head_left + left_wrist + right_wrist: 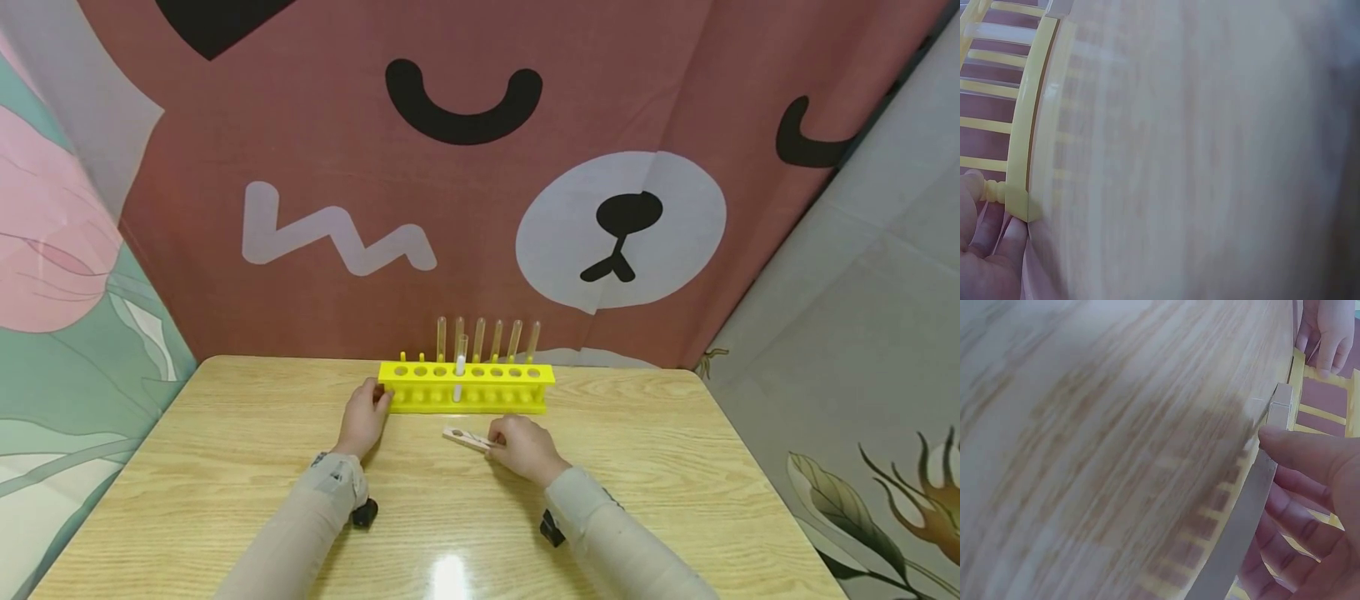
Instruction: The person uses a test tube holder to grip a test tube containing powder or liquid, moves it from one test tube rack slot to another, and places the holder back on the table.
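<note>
A yellow test tube rack stands near the table's back edge. In one front hole a test tube with white content stands upright. Several clear test tubes sit behind it on the rear pegs. At the rack's left end, my left hand holds the end post between thumb and fingers; the left wrist view shows this hand at the rack. In front of the rack my right hand pinches a wooden test tube clamp, pointing left. Close up, the right hand has its thumb on the clamp.
The wood-grain table carries the rack, with a bright reflection near its front. A brown curtain with a bear face hangs right behind the table. Patterned cloths hang at both sides. Two rear pegs at the rack's left stand bare.
</note>
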Action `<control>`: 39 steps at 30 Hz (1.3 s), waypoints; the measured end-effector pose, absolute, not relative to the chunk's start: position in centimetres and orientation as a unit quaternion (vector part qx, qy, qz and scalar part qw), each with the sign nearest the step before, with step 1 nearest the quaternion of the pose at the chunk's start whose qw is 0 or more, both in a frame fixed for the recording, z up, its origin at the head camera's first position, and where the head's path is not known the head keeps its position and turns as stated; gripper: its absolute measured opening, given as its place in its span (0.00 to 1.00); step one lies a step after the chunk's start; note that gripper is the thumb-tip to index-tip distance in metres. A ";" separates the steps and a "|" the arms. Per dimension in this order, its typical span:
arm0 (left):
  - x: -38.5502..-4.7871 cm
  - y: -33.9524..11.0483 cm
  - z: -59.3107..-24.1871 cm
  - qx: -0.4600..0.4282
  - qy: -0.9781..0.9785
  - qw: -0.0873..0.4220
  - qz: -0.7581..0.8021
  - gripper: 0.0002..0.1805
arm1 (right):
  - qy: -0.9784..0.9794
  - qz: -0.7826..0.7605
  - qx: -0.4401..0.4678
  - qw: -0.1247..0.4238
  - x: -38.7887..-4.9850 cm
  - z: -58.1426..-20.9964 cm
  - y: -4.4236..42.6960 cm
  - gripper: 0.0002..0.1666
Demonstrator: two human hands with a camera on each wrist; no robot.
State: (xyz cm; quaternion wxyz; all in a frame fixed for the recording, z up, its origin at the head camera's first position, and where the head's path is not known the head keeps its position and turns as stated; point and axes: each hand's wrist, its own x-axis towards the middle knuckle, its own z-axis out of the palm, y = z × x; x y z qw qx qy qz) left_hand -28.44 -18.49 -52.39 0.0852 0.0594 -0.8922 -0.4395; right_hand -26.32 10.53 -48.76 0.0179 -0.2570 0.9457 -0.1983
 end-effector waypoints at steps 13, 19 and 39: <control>-28.4 -18.4 -52.1 0.062 -0.891 0.081 -0.442 0.15 | 0.949 -0.189 -0.252 0.023 -26.2 -48.8 10.6 0.08; -28.4 -18.4 -52.2 0.061 -0.892 0.082 -0.440 0.15 | 0.950 -0.191 -0.247 0.026 -26.2 -48.8 10.6 0.08; -28.3 -18.5 -52.3 0.057 -0.890 0.085 -0.444 0.15 | 0.949 -0.203 -0.237 0.042 -26.2 -49.1 10.4 0.08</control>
